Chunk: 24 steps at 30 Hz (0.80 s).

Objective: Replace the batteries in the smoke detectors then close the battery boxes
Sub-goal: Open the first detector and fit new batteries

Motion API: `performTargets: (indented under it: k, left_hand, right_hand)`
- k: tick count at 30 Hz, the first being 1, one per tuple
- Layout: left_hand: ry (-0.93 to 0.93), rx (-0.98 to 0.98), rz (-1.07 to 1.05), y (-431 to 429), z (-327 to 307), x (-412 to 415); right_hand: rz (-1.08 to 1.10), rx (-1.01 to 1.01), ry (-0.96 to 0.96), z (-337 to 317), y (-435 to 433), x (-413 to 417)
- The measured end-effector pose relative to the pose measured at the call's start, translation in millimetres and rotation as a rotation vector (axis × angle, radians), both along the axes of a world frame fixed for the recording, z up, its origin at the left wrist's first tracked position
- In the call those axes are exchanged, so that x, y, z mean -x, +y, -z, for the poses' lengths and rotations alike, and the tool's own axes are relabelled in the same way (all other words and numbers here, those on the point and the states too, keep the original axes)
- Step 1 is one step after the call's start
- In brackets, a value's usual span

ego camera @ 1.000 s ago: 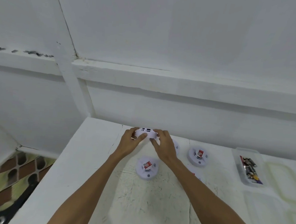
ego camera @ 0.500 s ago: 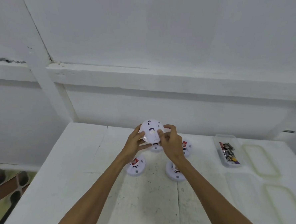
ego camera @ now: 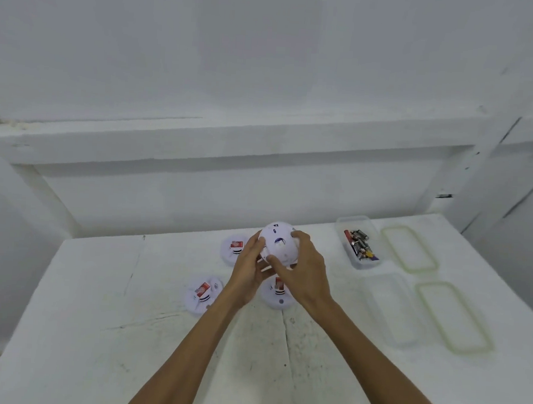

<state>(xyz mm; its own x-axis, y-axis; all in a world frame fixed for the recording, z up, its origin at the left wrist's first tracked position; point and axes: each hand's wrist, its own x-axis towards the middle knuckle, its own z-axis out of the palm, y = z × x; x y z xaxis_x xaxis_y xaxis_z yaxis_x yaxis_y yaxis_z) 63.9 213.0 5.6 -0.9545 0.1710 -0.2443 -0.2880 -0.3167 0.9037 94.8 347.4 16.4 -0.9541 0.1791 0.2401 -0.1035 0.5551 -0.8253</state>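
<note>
Both hands raised above table, left hand (ego camera: 248,271) and right hand (ego camera: 306,274) gripping smoke detector (ego camera: 280,243)

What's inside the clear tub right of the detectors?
The clear tub holds a loose pile of batteries; lower ones are covered, so no count.

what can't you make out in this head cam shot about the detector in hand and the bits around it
- held smoke detector: whether its battery box is open or shut. In the head view, the left hand and right hand wrap its edges and it is blurred.
- nearest detector: largely hidden behind both hands.
- batteries in the clear tub: too small to count or read.
</note>
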Motion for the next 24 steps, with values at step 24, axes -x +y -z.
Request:
performTargets:
  k: [24]
  left_hand:
    - [-0.058, 0.032, 0.045, 24.3, 18.7, -5.6]
  right_hand:
    - [0.251, 0.247, -0.143, -0.5, 62.1, -30.8]
